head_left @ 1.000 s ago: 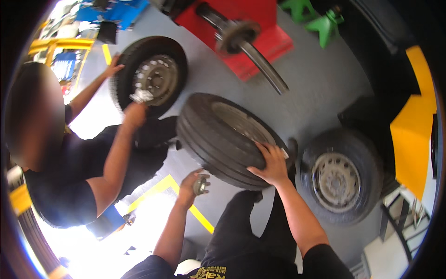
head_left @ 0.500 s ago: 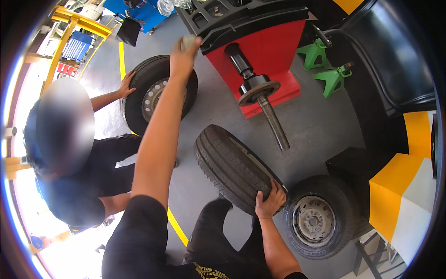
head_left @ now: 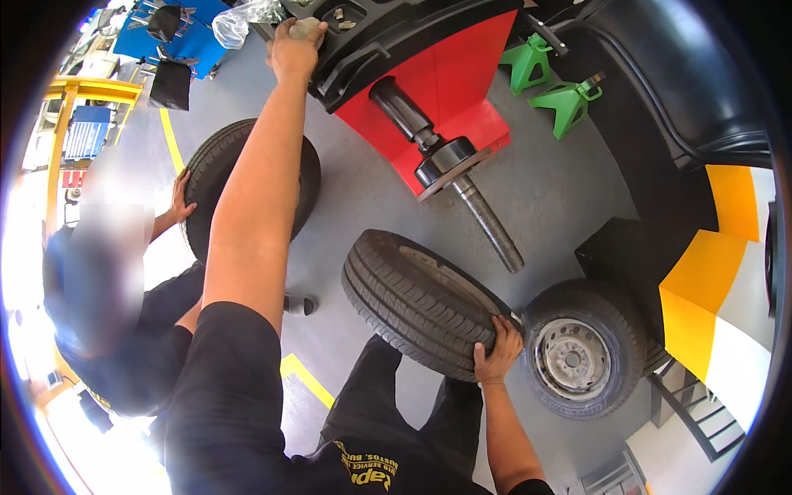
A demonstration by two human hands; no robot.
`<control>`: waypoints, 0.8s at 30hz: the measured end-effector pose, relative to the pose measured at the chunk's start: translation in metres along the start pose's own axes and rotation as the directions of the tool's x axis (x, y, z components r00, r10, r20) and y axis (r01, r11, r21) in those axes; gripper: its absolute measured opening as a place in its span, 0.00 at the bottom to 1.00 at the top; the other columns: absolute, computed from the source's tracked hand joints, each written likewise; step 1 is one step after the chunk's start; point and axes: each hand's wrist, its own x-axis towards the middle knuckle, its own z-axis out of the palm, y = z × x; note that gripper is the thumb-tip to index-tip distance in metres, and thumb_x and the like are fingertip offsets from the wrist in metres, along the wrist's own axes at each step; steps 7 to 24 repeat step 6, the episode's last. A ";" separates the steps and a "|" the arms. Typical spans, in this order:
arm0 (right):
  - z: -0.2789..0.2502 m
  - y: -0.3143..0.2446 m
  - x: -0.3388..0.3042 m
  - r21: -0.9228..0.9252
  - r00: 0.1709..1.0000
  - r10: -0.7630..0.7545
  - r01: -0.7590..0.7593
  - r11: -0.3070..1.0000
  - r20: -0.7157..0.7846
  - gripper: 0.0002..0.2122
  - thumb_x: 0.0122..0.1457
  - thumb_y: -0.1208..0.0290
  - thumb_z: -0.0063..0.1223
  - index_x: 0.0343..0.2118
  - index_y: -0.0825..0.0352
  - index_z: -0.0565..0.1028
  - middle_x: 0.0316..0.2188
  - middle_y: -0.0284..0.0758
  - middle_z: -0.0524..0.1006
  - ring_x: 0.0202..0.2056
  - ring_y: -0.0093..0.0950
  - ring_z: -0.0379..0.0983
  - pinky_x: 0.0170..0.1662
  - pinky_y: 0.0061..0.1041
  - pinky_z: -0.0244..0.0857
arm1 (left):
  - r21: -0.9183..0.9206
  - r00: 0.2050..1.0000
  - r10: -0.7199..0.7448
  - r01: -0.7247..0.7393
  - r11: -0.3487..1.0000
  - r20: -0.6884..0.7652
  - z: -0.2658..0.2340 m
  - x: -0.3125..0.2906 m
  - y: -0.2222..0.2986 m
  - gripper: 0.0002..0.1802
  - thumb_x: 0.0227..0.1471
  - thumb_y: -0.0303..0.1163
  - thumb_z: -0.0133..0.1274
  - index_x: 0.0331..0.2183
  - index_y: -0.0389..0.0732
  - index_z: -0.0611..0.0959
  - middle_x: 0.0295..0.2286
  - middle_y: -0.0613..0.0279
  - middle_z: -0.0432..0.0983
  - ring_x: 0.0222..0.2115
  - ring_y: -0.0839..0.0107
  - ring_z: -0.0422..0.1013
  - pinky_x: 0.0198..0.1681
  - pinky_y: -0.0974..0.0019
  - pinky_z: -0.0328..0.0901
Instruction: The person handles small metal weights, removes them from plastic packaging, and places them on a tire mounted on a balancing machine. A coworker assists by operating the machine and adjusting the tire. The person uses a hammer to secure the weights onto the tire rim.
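My left hand (head_left: 294, 54) is raised at the edge of the wheel balancer's black top tray (head_left: 375, 37), fingers closed round a small pale object (head_left: 306, 30) whose kind I cannot make out. A tyred wheel (head_left: 404, 305) leans in front of my legs, tread toward me. My right hand (head_left: 501, 351) grips its right edge, thumb on the tread and fingers over the sidewall. Beyond this wheel, the red balancer (head_left: 450, 91) holds out its bare threaded shaft (head_left: 487, 219).
At left, a co-worker's hand (head_left: 183, 198) steadies another wheel (head_left: 219, 173), partly hidden by my forearm. A wheel with a steel rim (head_left: 572, 360) stands at right, near a black box (head_left: 619, 256). Green jack stands (head_left: 563, 103) are at the back right.
My left hand has moved up and left to the balancer's tray, still closed on the pale object. My right hand stays on the wheel. The whole view has shifted slightly.
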 end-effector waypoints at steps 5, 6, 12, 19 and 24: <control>-0.004 0.012 -0.003 0.076 1.000 -0.006 0.006 0.997 -0.003 0.34 0.58 0.40 0.45 0.57 0.64 0.72 0.57 0.43 0.71 0.59 0.43 0.64 0.64 0.50 0.45 | -0.030 0.998 0.057 -0.056 0.998 0.040 0.003 0.021 -0.026 0.36 0.53 0.55 0.59 0.54 0.39 0.76 0.54 0.42 0.69 0.53 0.42 0.68 0.56 0.49 0.64; -0.003 0.017 -0.003 0.092 1.000 0.000 0.000 0.996 -0.001 0.34 0.58 0.40 0.45 0.57 0.63 0.72 0.57 0.43 0.71 0.59 0.43 0.63 0.64 0.50 0.45 | -0.170 0.994 0.026 -0.009 0.985 0.102 -0.002 0.033 -0.033 0.41 0.51 0.63 0.58 0.57 0.45 0.75 0.64 0.42 0.58 0.61 0.42 0.60 0.62 0.48 0.59; -0.003 0.017 -0.003 0.092 1.000 0.000 0.000 0.996 -0.001 0.34 0.58 0.40 0.45 0.57 0.63 0.72 0.57 0.43 0.71 0.59 0.43 0.63 0.64 0.50 0.45 | -0.170 0.994 0.026 -0.009 0.985 0.102 -0.002 0.033 -0.033 0.41 0.51 0.63 0.58 0.57 0.45 0.75 0.64 0.42 0.58 0.61 0.42 0.60 0.62 0.48 0.59; -0.003 0.017 -0.003 0.092 1.000 0.000 0.000 0.996 -0.001 0.34 0.58 0.40 0.45 0.57 0.63 0.72 0.57 0.43 0.71 0.59 0.43 0.63 0.64 0.50 0.45 | -0.170 0.994 0.026 -0.009 0.985 0.102 -0.002 0.033 -0.033 0.41 0.51 0.63 0.58 0.57 0.45 0.75 0.64 0.42 0.58 0.61 0.42 0.60 0.62 0.48 0.59; -0.003 0.017 -0.003 0.092 1.000 0.000 0.000 0.996 -0.001 0.34 0.58 0.40 0.45 0.57 0.63 0.72 0.57 0.43 0.71 0.59 0.43 0.63 0.64 0.50 0.45 | -0.170 0.994 0.026 -0.009 0.985 0.102 -0.002 0.033 -0.033 0.41 0.51 0.63 0.58 0.57 0.45 0.75 0.64 0.42 0.58 0.61 0.42 0.60 0.62 0.48 0.59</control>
